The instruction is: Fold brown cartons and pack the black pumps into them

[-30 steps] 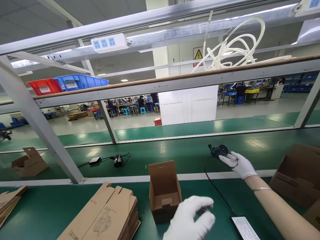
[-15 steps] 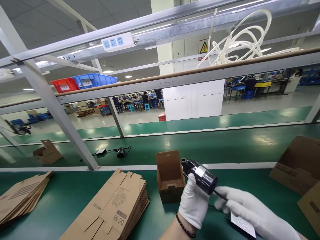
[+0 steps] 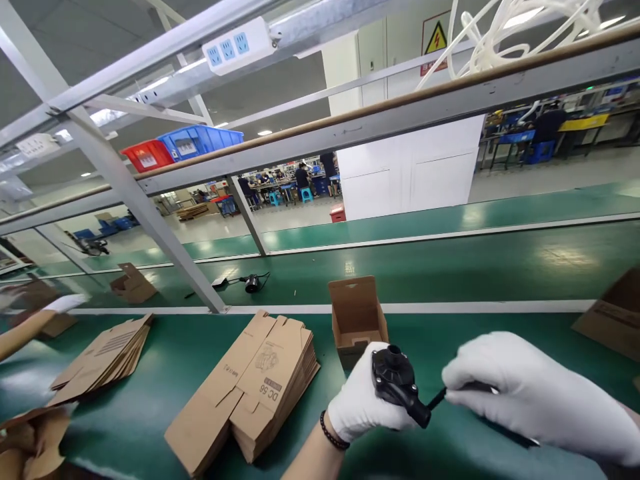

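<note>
My left hand, in a white glove, is closed round a small black pump held low in front of me. My right hand, also gloved, pinches the pump's black cable just to the right of the pump. An open small cardboard box stands upright on the green belt right behind my left hand. A stack of flat folded cartons lies to the left of it.
Another stack of flat cartons lies further left. A second black pump with its adapter lies on the far belt. A co-worker's gloved hand reaches in at the left edge. Brown boxes sit at the right. A metal frame post slants across.
My right hand fetched the pump from the far belt and passed it to my left hand. The pump now sits lower and turned end-on, and my right hand has slid onto the cable.
</note>
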`<state>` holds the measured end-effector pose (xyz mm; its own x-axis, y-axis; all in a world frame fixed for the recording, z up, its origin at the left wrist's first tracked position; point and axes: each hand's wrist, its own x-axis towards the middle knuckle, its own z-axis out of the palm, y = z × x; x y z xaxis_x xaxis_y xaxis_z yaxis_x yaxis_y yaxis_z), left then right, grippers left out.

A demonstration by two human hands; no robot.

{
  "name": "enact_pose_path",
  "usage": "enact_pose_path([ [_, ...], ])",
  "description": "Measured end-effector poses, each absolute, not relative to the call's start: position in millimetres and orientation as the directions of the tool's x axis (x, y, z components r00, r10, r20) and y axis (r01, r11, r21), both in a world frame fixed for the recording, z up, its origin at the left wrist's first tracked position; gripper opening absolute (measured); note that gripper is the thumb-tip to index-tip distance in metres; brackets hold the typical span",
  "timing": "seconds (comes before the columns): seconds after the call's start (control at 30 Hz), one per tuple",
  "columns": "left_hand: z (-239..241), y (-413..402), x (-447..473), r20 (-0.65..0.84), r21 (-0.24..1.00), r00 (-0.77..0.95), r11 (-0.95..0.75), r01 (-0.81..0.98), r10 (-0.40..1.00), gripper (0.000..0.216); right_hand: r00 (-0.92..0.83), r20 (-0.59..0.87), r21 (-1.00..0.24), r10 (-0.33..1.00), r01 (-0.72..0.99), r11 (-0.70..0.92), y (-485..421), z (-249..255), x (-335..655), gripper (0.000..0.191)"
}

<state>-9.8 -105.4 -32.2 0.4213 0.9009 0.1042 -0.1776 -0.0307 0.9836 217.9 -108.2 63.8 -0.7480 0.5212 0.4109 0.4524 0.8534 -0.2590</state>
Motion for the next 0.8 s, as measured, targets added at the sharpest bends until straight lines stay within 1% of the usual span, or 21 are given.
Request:
enact_pose_path([
  [0.07,-28.7,-106.8,-6.3,0.037,0.999,0.561,-0.009,-0.052,0.827,0.040,-0.767,0.413,-0.332,0.490,0.374,0.866,-101.4,70.2,204.5,0.018],
  [0.1,-26.7,-107.7,-3.3,0.008,1.000,0.628,-0.013,0.005,0.778,0.035,-0.781,0.376,-0.395,0.498,0.351,0.849,-96.3,70.3,195.9,0.016],
  [0.17,-23.8,-110.6,3.2,0.004,0.994,0.714,-0.081,0.074,0.700,0.029,-0.809,0.233,-0.541,0.540,0.354,0.763,-83.2,64.8,178.7,0.015],
  [0.23,-23.6,-114.4,8.0,0.063,0.972,0.737,-0.207,0.107,0.673,0.026,-0.803,0.062,-0.662,0.593,0.412,0.626,-68.9,53.1,166.0,0.023],
  [0.27,-24.8,-116.6,9.4,0.091,0.958,0.724,-0.259,0.123,0.683,0.025,-0.781,0.004,-0.698,0.625,0.445,0.560,-62.8,46.1,162.4,0.029],
  [0.3,-26.7,-118.7,10.1,0.120,0.949,0.675,-0.283,0.137,0.728,0.024,-0.747,-0.026,-0.715,0.664,0.478,0.510,-58.3,38.8,160.7,0.034],
  [0.33,-29.2,-120.5,10.2,0.144,0.950,0.586,-0.278,0.145,0.798,0.025,-0.703,-0.027,-0.715,0.711,0.510,0.477,-55.6,31.7,160.6,0.037],
  [0.4,-35.4,-123.2,9.3,0.174,0.965,0.327,-0.227,0.133,0.929,0.037,-0.623,0.036,-0.699,0.782,0.543,0.465,-56.7,19.6,163.2,0.039],
  [0.47,-41.7,-124.2,8.6,0.213,0.968,0.070,-0.220,0.118,0.975,0.050,-0.623,0.140,-0.702,0.769,0.485,0.521,-65.1,11.2,165.7,0.044],
  [0.53,-47.2,-123.9,9.6,0.259,0.961,-0.085,-0.249,0.118,0.962,0.056,-0.677,0.191,-0.701,0.710,0.412,0.582,-76.8,6.5,164.7,0.051],
  [0.57,-49.7,-123.6,10.8,0.276,0.959,-0.143,-0.262,0.109,0.950,0.057,-0.688,0.186,-0.679,0.701,0.425,0.598,-82.6,5.2,162.8,0.062],
  [0.6,-51.9,-123.3,12.0,0.283,0.958,-0.194,-0.269,0.094,0.939,0.055,-0.684,0.167,-0.635,0.710,0.476,0.608,-87.6,4.4,160.4,0.073],
  [0.63,-54.0,-123.2,12.7,0.284,0.959,-0.223,-0.273,0.076,0.933,0.054,-0.667,0.145,-0.569,0.731,0.548,0.613,-91.6,4.1,158.1,0.079],
  [0.67,-56.1,-123.1,12.2,0.285,0.959,-0.228,-0.278,0.062,0.931,0.053,-0.644,0.139,-0.495,0.752,0.613,0.616,-94.2,4.1,156.4,0.077],
  [0.73,-60.3,-122.4,5.0,0.332,0.943,-0.214,-0.315,0.109,0.919,0.058,-0.616,0.181,-0.380,0.767,0.675,0.632,-94.9,5.9,157.1,0.066],
  [0.77,-62.8,-121.2,-2.4,0.391,0.918,-0.205,-0.363,0.163,0.897,0.067,-0.607,0.209,-0.359,0.767,0.682,0.638,-93.1,8.0,160.0,0.062],
  [0.8,-65.8,-118.9,-12.5,0.462,0.881,-0.194,-0.421,0.217,0.866,0.082,-0.582,0.240,-0.365,0.777,0.687,0.628,-90.0,11.2,164.3,0.059],
])
